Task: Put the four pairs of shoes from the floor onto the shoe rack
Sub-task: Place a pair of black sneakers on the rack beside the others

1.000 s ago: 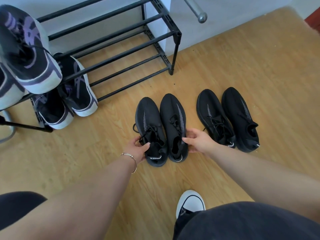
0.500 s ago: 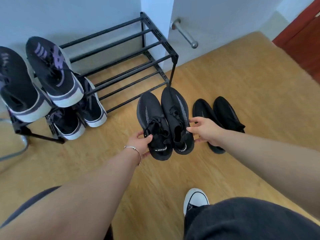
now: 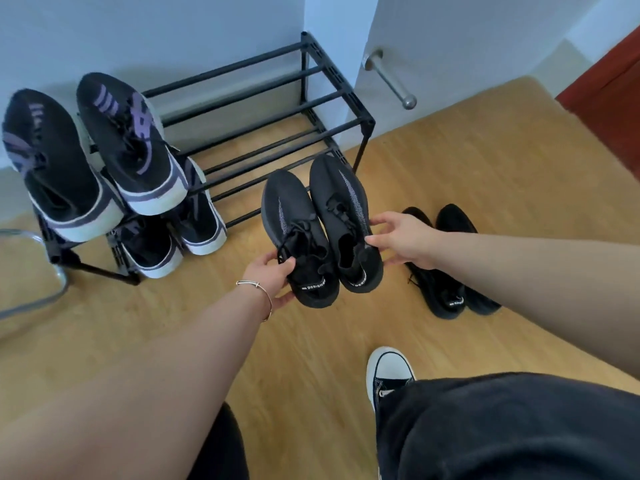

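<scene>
I hold a pair of black knit shoes in the air in front of the black metal shoe rack [image 3: 332, 84]. My left hand [image 3: 268, 277] grips the heel side of the left black shoe [image 3: 298, 237]. My right hand [image 3: 403, 239] grips the right black shoe [image 3: 341, 220] at its collar. A second black pair [image 3: 450, 271] lies on the wooden floor to the right, partly hidden behind my right hand. A black-and-purple pair [image 3: 93, 154] rests on the rack's top shelf at the left, and another such pair [image 3: 173, 237] sits on the bottom shelf.
The rack's right half has bare bars on both shelves. A metal door stopper [image 3: 391, 79] sticks out of the wall right of the rack. A red-brown door [image 3: 613, 88] is at far right. My white-toed sneaker [image 3: 388, 370] stands on the floor below.
Both hands have lifted the black pair off the floor and carried it up toward the rack. The view has risen and shifted, so the second black pair now looks farther away.
</scene>
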`<action>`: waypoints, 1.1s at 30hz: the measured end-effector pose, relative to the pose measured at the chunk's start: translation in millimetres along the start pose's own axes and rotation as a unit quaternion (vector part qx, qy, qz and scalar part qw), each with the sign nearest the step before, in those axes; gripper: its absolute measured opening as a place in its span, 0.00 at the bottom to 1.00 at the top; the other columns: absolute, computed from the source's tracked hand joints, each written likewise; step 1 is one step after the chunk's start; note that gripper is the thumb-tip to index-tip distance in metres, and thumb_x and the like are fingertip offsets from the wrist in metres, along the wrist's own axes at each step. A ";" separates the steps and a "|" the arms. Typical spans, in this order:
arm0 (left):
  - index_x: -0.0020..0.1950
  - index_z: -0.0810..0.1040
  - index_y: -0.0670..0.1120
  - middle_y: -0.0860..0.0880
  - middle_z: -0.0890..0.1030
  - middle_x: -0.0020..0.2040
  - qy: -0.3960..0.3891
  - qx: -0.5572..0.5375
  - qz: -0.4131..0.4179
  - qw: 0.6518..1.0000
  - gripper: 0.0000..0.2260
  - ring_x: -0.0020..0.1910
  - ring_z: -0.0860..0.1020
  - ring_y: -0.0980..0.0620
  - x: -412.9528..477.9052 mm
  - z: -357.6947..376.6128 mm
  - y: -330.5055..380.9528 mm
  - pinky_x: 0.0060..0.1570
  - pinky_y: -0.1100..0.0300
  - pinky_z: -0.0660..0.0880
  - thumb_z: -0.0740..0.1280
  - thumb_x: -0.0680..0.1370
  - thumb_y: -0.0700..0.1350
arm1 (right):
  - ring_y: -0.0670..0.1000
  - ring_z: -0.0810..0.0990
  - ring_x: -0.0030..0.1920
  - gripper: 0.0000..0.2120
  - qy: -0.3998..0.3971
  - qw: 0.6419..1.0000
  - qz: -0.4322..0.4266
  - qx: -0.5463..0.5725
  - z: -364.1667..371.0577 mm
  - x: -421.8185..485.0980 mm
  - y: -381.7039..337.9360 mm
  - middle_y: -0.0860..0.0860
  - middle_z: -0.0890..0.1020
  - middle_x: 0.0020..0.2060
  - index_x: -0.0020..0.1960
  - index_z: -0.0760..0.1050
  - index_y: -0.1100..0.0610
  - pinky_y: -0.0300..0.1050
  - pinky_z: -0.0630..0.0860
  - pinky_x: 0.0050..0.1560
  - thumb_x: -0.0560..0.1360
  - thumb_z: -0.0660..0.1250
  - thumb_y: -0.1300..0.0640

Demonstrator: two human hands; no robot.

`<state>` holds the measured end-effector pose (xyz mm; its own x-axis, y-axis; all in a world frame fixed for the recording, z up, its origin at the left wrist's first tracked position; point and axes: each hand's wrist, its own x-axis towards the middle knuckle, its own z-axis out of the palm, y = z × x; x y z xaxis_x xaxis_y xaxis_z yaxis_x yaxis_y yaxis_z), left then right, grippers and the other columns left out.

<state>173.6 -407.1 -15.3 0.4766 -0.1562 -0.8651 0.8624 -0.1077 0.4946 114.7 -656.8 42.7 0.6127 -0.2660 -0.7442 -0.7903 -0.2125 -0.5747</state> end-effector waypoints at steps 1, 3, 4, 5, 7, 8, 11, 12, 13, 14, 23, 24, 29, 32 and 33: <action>0.70 0.73 0.53 0.46 0.83 0.59 0.006 0.004 0.000 1.000 0.21 0.53 0.81 0.49 8.0 -2.5 1.1 0.50 0.46 0.82 0.70 0.78 0.40 | 0.49 0.82 0.51 0.25 -0.005 1.000 -0.002 0.005 1.5 8.8 0.7 0.51 0.81 0.52 0.75 0.68 0.53 0.44 0.82 0.39 0.79 0.70 0.58; 0.70 0.73 0.53 0.46 0.84 0.57 0.018 0.013 0.004 1.000 0.21 0.54 0.82 0.49 22.1 -5.4 2.4 0.51 0.45 0.82 0.70 0.78 0.40 | 0.49 0.82 0.51 0.25 -0.014 1.000 -0.008 0.003 3.9 26.5 2.4 0.50 0.81 0.52 0.74 0.68 0.53 0.45 0.83 0.41 0.79 0.70 0.58; 0.70 0.73 0.53 0.47 0.84 0.57 0.023 0.014 0.006 1.000 0.22 0.54 0.82 0.49 28.2 -6.1 3.3 0.52 0.45 0.81 0.70 0.78 0.40 | 0.49 0.82 0.51 0.25 -0.017 1.000 -0.013 -0.001 5.1 35.0 2.8 0.50 0.81 0.52 0.74 0.68 0.53 0.45 0.84 0.42 0.79 0.70 0.58; 0.70 0.73 0.53 0.47 0.84 0.56 0.030 0.012 0.007 0.999 0.22 0.54 0.82 0.49 34.1 -6.4 4.4 0.53 0.44 0.81 0.71 0.78 0.40 | 0.50 0.82 0.52 0.25 -0.017 1.000 -0.020 -0.007 6.3 43.1 1.9 0.51 0.81 0.54 0.74 0.68 0.53 0.47 0.84 0.44 0.79 0.70 0.57; 0.70 0.73 0.52 0.46 0.84 0.56 0.044 0.001 0.011 0.999 0.22 0.54 0.82 0.49 45.0 -6.7 8.4 0.52 0.45 0.82 0.71 0.78 0.40 | 0.53 0.82 0.56 0.25 -0.015 0.999 -0.038 -0.019 8.4 61.0 -3.3 0.53 0.80 0.59 0.74 0.69 0.52 0.52 0.85 0.50 0.79 0.70 0.56; 0.70 0.73 0.52 0.46 0.84 0.56 0.049 -0.004 0.013 0.999 0.22 0.53 0.82 0.49 50.8 -6.2 11.5 0.51 0.45 0.82 0.71 0.78 0.40 | 0.54 0.82 0.58 0.26 -0.014 0.999 -0.046 -0.021 8.9 70.7 -6.1 0.54 0.79 0.62 0.74 0.69 0.52 0.54 0.84 0.52 0.78 0.70 0.56; 0.69 0.74 0.52 0.47 0.83 0.56 0.070 -0.008 0.024 0.997 0.20 0.52 0.82 0.48 67.4 -4.1 24.5 0.54 0.44 0.81 0.70 0.79 0.40 | 0.56 0.81 0.59 0.27 -0.018 0.998 -0.063 -0.020 9.7 98.3 -16.7 0.55 0.78 0.64 0.76 0.68 0.53 0.56 0.84 0.54 0.79 0.70 0.56; 0.69 0.74 0.51 0.47 0.83 0.56 0.074 -0.004 0.030 0.997 0.19 0.52 0.82 0.48 72.6 -3.9 29.5 0.55 0.43 0.80 0.70 0.79 0.40 | 0.56 0.81 0.59 0.27 -0.024 0.998 -0.064 -0.016 9.6 108.6 -19.7 0.55 0.78 0.64 0.76 0.68 0.54 0.56 0.84 0.54 0.79 0.70 0.57; 0.68 0.74 0.51 0.47 0.83 0.56 0.077 0.002 0.035 0.996 0.18 0.52 0.81 0.48 77.3 -3.6 34.3 0.55 0.43 0.80 0.70 0.79 0.40 | 0.56 0.82 0.59 0.27 -0.030 0.997 -0.063 -0.016 9.4 118.2 -22.4 0.55 0.78 0.64 0.76 0.68 0.54 0.56 0.84 0.53 0.78 0.70 0.57; 0.68 0.74 0.51 0.47 0.82 0.56 0.078 0.007 0.038 0.996 0.18 0.51 0.81 0.48 81.4 -2.8 38.8 0.55 0.44 0.80 0.69 0.79 0.41 | 0.56 0.82 0.59 0.28 -0.035 0.997 -0.062 -0.018 9.0 127.0 -24.9 0.56 0.78 0.64 0.76 0.68 0.54 0.55 0.84 0.52 0.78 0.71 0.57; 0.69 0.75 0.51 0.49 0.83 0.56 0.135 0.018 0.070 0.988 0.18 0.55 0.82 0.47 122.0 15.5 52.1 0.48 0.48 0.82 0.68 0.80 0.42 | 0.53 0.78 0.58 0.27 -0.050 0.996 -0.072 -0.021 6.0 179.4 -30.5 0.55 0.76 0.67 0.77 0.65 0.53 0.51 0.83 0.51 0.80 0.68 0.58; 0.69 0.75 0.50 0.49 0.83 0.56 0.139 0.017 0.079 0.987 0.17 0.55 0.82 0.46 124.3 17.0 52.5 0.50 0.47 0.83 0.68 0.80 0.42 | 0.53 0.77 0.58 0.27 -0.053 0.995 -0.079 -0.025 5.1 183.4 -29.4 0.54 0.76 0.65 0.78 0.65 0.53 0.49 0.83 0.49 0.81 0.67 0.58; 0.72 0.74 0.49 0.47 0.82 0.58 0.129 -0.019 0.101 0.986 0.20 0.56 0.82 0.47 125.6 12.1 43.7 0.55 0.44 0.82 0.67 0.80 0.45 | 0.53 0.77 0.64 0.27 -0.077 0.990 -0.108 -0.040 0.6 193.2 -19.4 0.52 0.75 0.69 0.79 0.62 0.51 0.52 0.81 0.58 0.82 0.65 0.54; 0.74 0.71 0.47 0.46 0.81 0.61 0.110 -0.041 0.110 0.987 0.22 0.59 0.81 0.47 120.1 9.4 34.4 0.56 0.47 0.82 0.67 0.81 0.46 | 0.53 0.78 0.66 0.27 -0.096 0.990 -0.099 0.003 0.0 193.5 -9.0 0.51 0.76 0.70 0.79 0.62 0.48 0.53 0.79 0.63 0.82 0.65 0.52; 0.75 0.70 0.47 0.46 0.80 0.62 0.104 -0.042 0.114 0.987 0.22 0.60 0.80 0.47 118.8 9.2 31.6 0.57 0.47 0.81 0.68 0.81 0.46 | 0.53 0.78 0.66 0.27 -0.102 0.990 -0.093 0.026 0.6 193.1 -4.8 0.51 0.77 0.69 0.79 0.63 0.48 0.53 0.78 0.64 0.82 0.65 0.52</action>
<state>255.9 -438.1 -101.7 0.6768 0.0386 -0.7351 0.7359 -0.0104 0.6770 236.8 -706.6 -98.5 0.7382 -0.0299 -0.6739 -0.6662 -0.1894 -0.7214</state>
